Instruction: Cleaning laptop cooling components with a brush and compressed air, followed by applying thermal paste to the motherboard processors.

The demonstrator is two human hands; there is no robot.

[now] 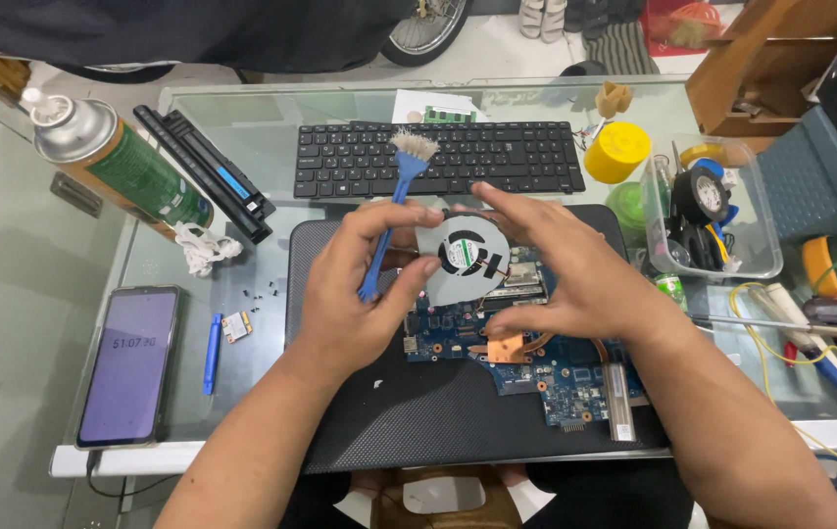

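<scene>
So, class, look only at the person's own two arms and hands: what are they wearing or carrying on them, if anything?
Both forearms are bare from the bottom edge of the picture up to the hands: no sleeves show. The left hand and right hand wear no gloves. No watch, bracelet, strap or ring shows on either wrist or on the fingers that can be seen. No cables or markings are on the arms.

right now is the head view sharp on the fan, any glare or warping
Head view: the fan and both hands, left and right, are sharp; even light, soft shadows; pale glare on the glass table; wide-angle warping bends the table edges and stretches the spray can.
</scene>
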